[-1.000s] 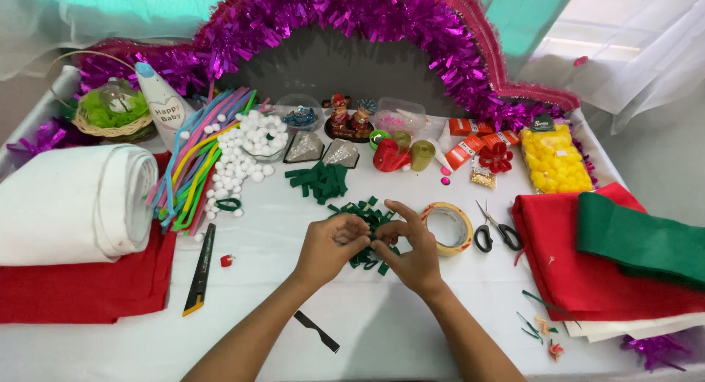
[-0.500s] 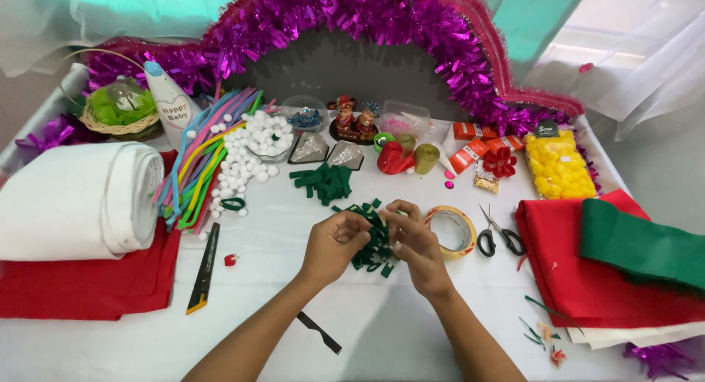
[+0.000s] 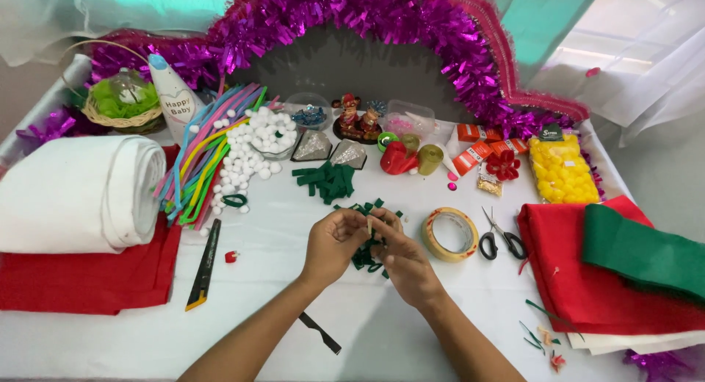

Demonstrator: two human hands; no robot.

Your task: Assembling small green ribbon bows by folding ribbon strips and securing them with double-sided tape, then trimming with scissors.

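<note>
Magenta tinsel (image 3: 382, 18) arches across twelve o'clock. At nine o'clock a white fabric roll (image 3: 77, 195) lies on red felt (image 3: 88, 279). Pipe cleaners (image 3: 202, 161) at ten o'clock run pink, blue, green and yellow beside white pom-poms (image 3: 253, 150). Dark green felt strips (image 3: 327, 180) sit near centre, and more dark green bits (image 3: 365, 253) show between the hands. A beige tape roll (image 3: 450, 234) lies at two o'clock of those bits, next to black-handled scissors (image 3: 499, 239). Yellow pom-poms (image 3: 562, 169) fill a bag at two o'clock. At three o'clock, green felt (image 3: 646, 253) lies over red felt (image 3: 580, 279).
</note>
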